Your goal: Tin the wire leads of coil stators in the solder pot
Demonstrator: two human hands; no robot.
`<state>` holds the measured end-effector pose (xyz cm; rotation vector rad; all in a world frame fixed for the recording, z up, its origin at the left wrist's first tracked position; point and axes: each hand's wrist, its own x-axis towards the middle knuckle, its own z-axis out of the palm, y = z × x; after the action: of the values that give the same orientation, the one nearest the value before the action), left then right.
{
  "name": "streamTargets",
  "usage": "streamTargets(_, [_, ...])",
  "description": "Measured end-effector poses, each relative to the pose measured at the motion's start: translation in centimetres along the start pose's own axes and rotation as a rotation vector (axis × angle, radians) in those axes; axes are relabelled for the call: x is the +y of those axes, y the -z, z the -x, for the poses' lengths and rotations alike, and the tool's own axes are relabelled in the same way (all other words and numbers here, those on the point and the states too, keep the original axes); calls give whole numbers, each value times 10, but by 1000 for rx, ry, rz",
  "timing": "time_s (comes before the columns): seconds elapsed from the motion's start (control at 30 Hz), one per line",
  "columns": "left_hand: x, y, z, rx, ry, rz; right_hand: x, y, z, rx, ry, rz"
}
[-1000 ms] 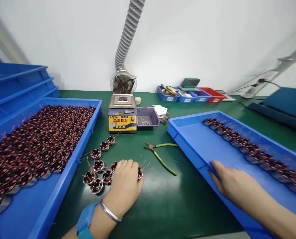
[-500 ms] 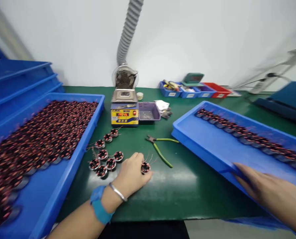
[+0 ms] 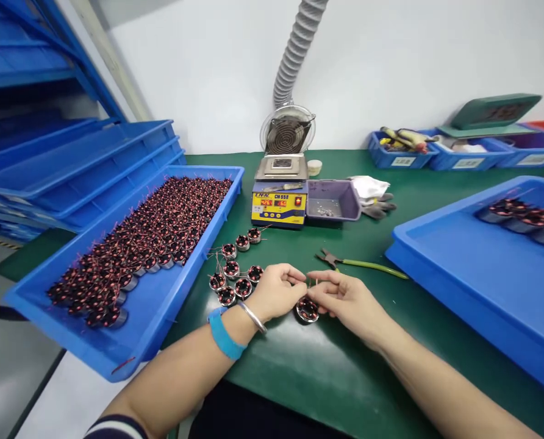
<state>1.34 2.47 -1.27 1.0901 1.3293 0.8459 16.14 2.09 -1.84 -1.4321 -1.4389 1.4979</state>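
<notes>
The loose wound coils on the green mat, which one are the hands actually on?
The coil lying apart to the right of the cluster, between the left hand and right hand. Both hands' fingertips meet over it; the others lie untouched.

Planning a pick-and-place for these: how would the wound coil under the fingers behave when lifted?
The wound coil looks squat and round, so it probably sits flat rather than rolls. Its metal ring suggests it is dense for its size. The thin wire leads sticking up between both hands would likely bend or snag.
</notes>
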Motion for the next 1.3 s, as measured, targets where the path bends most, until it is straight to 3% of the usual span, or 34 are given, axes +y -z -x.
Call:
streamTargets(0.13, [5,0,-2,-71,117,105,15,-3,8,81,152,-25])
streamTargets(0.3, [14,4,1,-165,250,101,17,-1,16,213,463,231])
streamTargets(0.43, [17,4,1,-165,293,79,16,0,14,253,542,345])
streamTargets(0.57, [18,2,2,-153,307,77,17,-1,15,235,488,252])
streamTargets(0.83, [11,1,1,-143,264,115,14,1,9,85,189,-149])
streamTargets(1.17, [6,3,0,-157,238,134,11,-5,14,184,292,-27])
streamTargets(1.3, [4,3,0,-159,214,148,9,-2,12,151,200,-114])
